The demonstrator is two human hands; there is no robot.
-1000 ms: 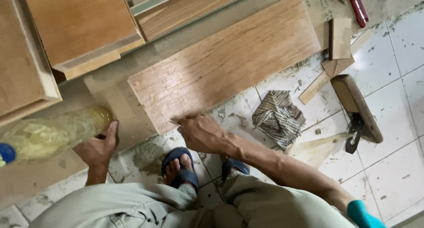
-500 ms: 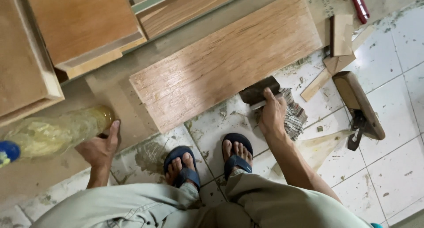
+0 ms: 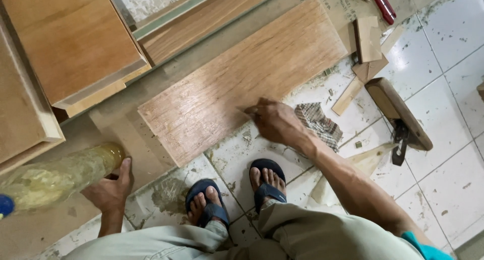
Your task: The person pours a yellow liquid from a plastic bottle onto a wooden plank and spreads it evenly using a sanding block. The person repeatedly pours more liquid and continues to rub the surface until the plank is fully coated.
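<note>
A long wood-veneer panel [image 3: 242, 83] lies slanted on the floor in front of me. My right hand [image 3: 275, 121] rests at the panel's near edge, fingers closed on a small thin piece whose tip touches the wood; what the piece is I cannot tell. At the lower left, my left hand [image 3: 111, 189] grips the end of a clear plastic bottle [image 3: 60, 182] of yellowish liquid. The bottle lies on its side on a brown board, its blue cap [image 3: 5, 207] at the frame's left edge.
A checked cloth [image 3: 320, 126] lies on the tiles right of my right hand. Further right are a wooden hand plane [image 3: 398, 114], wood offcuts [image 3: 368, 38] and a red-handled tool [image 3: 383, 3]. Wooden cabinet boxes [image 3: 70, 43] fill the upper left. My sandalled feet [image 3: 237, 194] stand below the panel.
My right hand went from the panel's near edge right to the cloth, took up a dark flat piece there, and has come back to the panel edge. My left hand and the bottle stayed put.
</note>
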